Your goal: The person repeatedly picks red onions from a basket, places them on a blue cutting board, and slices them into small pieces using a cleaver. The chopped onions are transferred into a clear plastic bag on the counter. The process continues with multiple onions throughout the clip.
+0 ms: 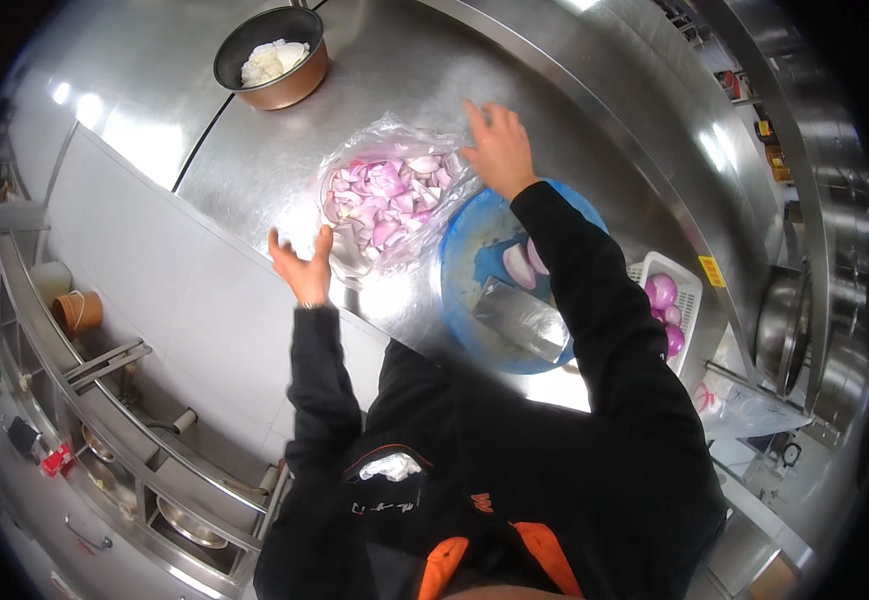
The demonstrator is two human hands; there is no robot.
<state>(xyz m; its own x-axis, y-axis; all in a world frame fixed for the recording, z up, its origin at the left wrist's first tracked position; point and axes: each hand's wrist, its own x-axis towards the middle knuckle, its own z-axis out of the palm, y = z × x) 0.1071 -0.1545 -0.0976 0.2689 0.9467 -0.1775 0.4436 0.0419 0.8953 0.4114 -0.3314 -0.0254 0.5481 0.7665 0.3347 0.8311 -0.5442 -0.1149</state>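
Note:
Cut red onion pieces (385, 199) fill a clear plastic bag (385, 133) lying on the steel counter, its mouth spread wide. My left hand (305, 264) is raised at the bag's near left side, fingers apart and holding nothing. Over the bag's right edge, my right hand (500, 142) hovers with spread fingers and an empty palm. Below my right forearm is a round blue cutting board (464, 225). On it lie a cleaver (522, 319), its handle mostly hidden, and onion pieces (518, 265), partly covered by my sleeve.
A copper-coloured pot (284, 94) with a white food in it stands at the far left of the steel counter (419, 67). Whole red onions (661, 291) sit in a white plastic basket (688, 300) to my right. An orange bucket (76, 311) stands beyond the aisle at left.

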